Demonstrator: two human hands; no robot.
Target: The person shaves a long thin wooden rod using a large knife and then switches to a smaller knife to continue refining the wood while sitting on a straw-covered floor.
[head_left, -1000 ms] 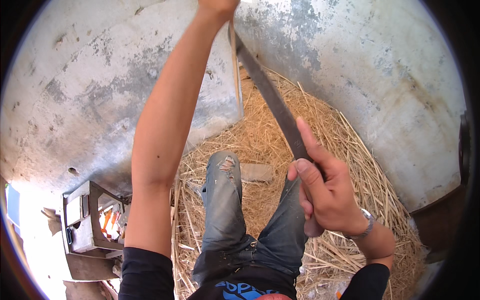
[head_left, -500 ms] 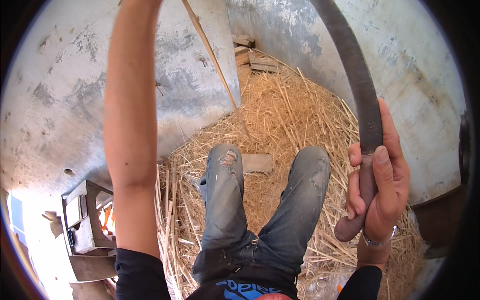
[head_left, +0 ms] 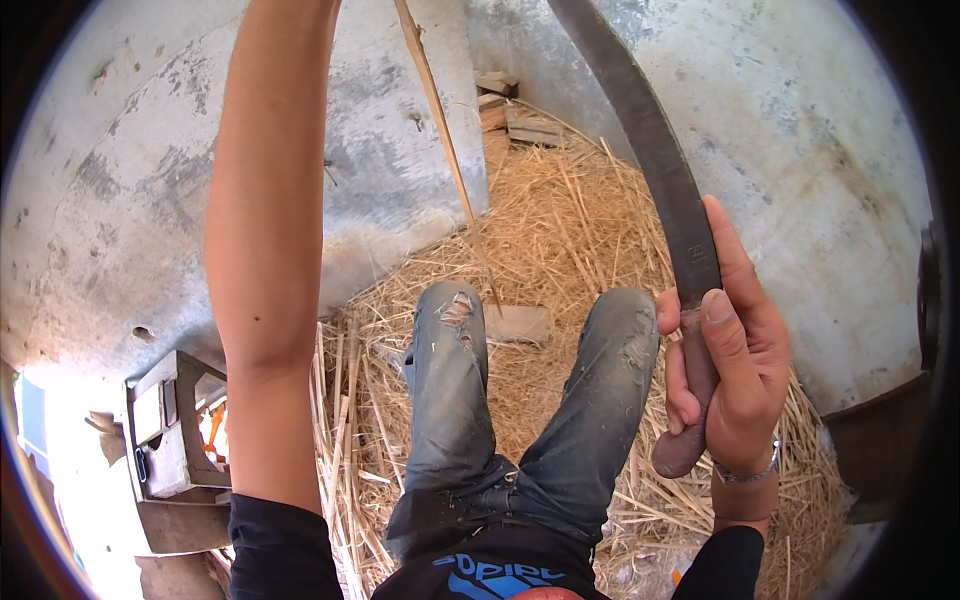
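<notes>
My right hand (head_left: 745, 380) grips the wooden handle of a sickle (head_left: 655, 140), the thumb lying along the handle near the blade. Its dark curved blade rises and bends left, passing out of the picture at the top, so the tip is hidden. A bracelet circles my right wrist. My left forearm (head_left: 268, 220) reaches straight up past the top edge, and the hand itself is out of sight. Right of that arm, a thin wooden stick (head_left: 436, 105) slants down toward the straw between my knees; its upper end is cut off by the frame.
Loose straw and shavings (head_left: 550, 220) cover the ground between pale metal sheets (head_left: 130, 200). A wood block (head_left: 517, 325) lies between my knees, and wood pieces (head_left: 530, 125) sit at the far corner. A worn box-like frame (head_left: 180, 440) stands at left.
My right hand has moved left with the sickle, and the blade now leans further left. My left forearm has shifted slightly to the right at its upper end.
</notes>
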